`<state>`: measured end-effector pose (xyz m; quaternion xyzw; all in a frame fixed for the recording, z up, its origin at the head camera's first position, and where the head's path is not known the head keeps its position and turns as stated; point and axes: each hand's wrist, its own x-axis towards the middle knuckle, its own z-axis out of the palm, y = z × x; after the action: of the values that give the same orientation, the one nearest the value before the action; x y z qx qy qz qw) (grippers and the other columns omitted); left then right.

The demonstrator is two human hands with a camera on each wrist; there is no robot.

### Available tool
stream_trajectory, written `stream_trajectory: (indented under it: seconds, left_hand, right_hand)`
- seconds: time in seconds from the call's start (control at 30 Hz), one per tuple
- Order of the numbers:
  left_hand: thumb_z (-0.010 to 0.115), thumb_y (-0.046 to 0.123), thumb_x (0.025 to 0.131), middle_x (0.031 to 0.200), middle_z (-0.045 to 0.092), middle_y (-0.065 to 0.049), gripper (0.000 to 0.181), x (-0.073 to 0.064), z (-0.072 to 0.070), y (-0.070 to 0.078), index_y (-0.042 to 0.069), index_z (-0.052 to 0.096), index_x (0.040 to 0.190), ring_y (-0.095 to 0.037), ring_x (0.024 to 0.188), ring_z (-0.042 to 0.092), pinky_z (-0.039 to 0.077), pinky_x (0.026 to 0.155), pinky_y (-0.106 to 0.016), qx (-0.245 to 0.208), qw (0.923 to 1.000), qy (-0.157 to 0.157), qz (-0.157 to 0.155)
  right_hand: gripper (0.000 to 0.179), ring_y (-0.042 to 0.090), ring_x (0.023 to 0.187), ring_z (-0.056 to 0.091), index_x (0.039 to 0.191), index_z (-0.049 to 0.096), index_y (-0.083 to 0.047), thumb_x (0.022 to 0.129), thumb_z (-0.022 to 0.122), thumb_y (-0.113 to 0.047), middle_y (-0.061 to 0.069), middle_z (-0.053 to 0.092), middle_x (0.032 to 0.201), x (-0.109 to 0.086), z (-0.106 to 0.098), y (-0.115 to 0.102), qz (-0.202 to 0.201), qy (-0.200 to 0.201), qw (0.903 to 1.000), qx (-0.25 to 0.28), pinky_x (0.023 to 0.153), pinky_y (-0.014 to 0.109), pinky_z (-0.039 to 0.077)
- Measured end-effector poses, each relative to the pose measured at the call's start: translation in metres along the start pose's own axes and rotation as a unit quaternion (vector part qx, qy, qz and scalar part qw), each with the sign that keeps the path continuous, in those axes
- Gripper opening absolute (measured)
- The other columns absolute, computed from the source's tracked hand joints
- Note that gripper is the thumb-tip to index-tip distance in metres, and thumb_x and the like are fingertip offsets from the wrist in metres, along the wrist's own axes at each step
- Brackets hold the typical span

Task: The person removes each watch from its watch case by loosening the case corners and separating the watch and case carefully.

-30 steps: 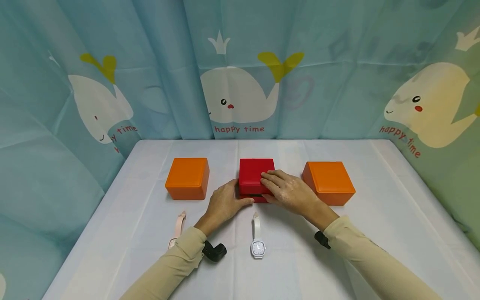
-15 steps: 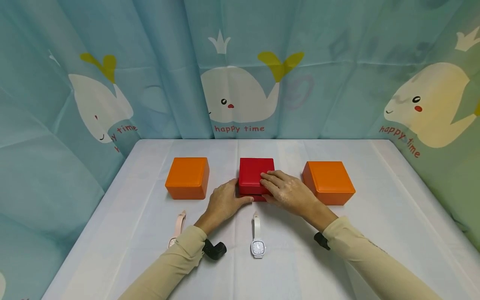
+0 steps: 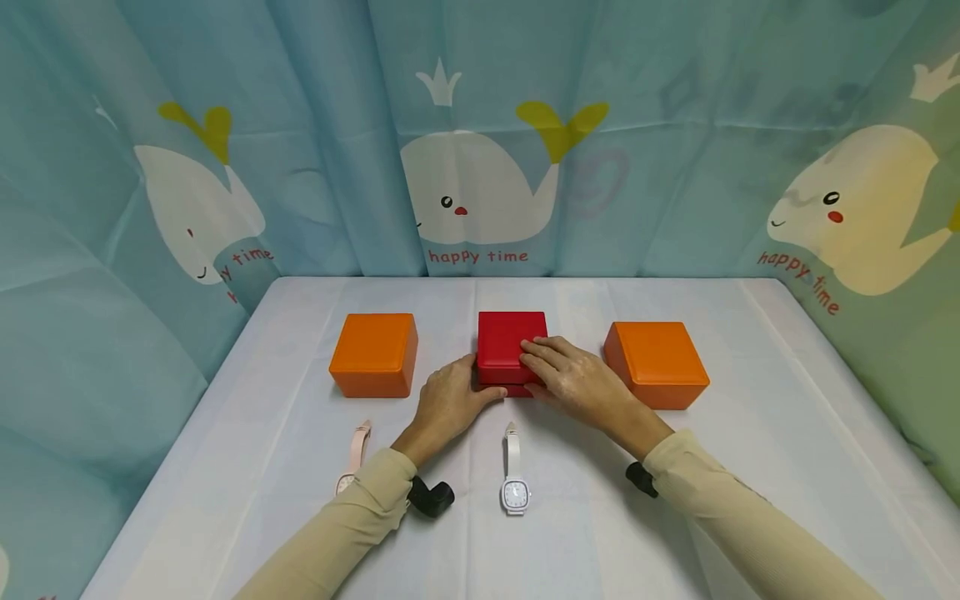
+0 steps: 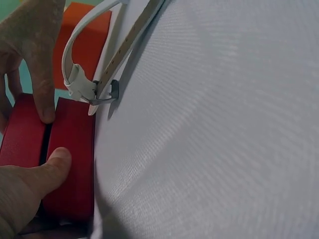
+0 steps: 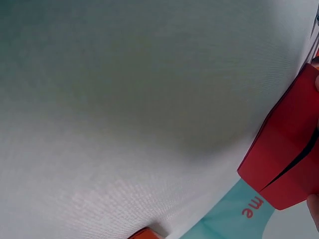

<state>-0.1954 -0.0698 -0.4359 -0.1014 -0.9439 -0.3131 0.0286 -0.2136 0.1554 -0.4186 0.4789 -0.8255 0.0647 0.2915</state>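
A red box with a lid stands at the back middle of the table. My left hand grips its left side, with the thumb pressed on the front of the base. My right hand holds the lid: fingers lie over its top right part and the thumb tip sits at the seam. A narrow dark gap runs between lid and base in the right wrist view, tapering toward one end. Inside, the box is hidden. In front of it lies a white wristwatch, its strap pointing toward the box.
Orange boxes flank the red one, an orange box at left and another orange box at right. A pink wristwatch lies partly behind the left sleeve. A whale-print curtain hangs behind the white table.
The lid has come down a little, and the gap at the front has narrowed. The red box has shifted slightly toward the back. Both hands keep nearly the same hold.
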Motion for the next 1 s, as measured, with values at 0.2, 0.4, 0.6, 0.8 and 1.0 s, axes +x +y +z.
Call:
stream_trajectory:
  seconds: [0.2,0.4,0.6,0.8,1.0]
  left_hand:
    - [0.084,0.036,0.085,0.119,0.07,-0.015,0.06,0.001,0.0,0.0,-0.001,0.064,0.128,-0.033,0.105,0.066,0.052,0.091,-0.049,0.002,0.9999,0.006,0.011]
    - [0.084,0.034,0.086,0.119,0.07,-0.015,0.059,0.0,0.001,0.0,-0.002,0.064,0.128,-0.033,0.105,0.066,0.052,0.092,-0.049,-0.004,0.9999,0.008,0.008]
    - [0.085,0.034,0.085,0.117,0.071,-0.015,0.058,0.0,0.001,-0.001,-0.002,0.065,0.126,-0.033,0.104,0.067,0.052,0.091,-0.049,-0.003,0.9999,0.01,0.009]
    - [0.084,0.034,0.085,0.118,0.07,-0.016,0.059,-0.001,0.0,0.001,-0.002,0.064,0.128,-0.033,0.105,0.066,0.05,0.093,-0.05,-0.007,0.9999,0.006,0.006]
    - [0.084,0.034,0.086,0.116,0.071,-0.016,0.058,-0.002,0.001,0.001,-0.002,0.064,0.129,-0.033,0.104,0.066,0.05,0.093,-0.051,-0.006,0.9999,0.009,0.005]
  right_hand:
    - [0.055,0.033,0.111,0.065,0.121,0.071,0.002,0.076,0.092,-0.022,0.017,0.069,0.123,0.0,0.001,-0.001,0.012,-0.006,0.9999,0.002,0.094,0.041,0.053]
    - [0.056,0.033,0.112,0.064,0.122,0.07,0.002,0.076,0.092,-0.021,0.018,0.068,0.124,-0.002,0.002,-0.002,0.017,-0.002,0.9998,0.009,0.094,0.041,0.053]
    - [0.055,0.034,0.114,0.063,0.123,0.07,0.003,0.077,0.092,-0.019,0.018,0.068,0.126,-0.003,0.002,-0.004,0.025,0.0,0.9996,0.014,0.094,0.042,0.053]
    - [0.055,0.035,0.119,0.061,0.126,0.068,0.003,0.079,0.089,-0.016,0.018,0.066,0.129,-0.005,0.001,-0.01,0.042,-0.018,0.9989,0.011,0.094,0.042,0.052]
    - [0.056,0.035,0.123,0.059,0.129,0.066,0.003,0.08,0.089,-0.013,0.018,0.065,0.131,-0.005,0.0,-0.014,0.062,-0.032,0.9976,0.006,0.095,0.041,0.052]
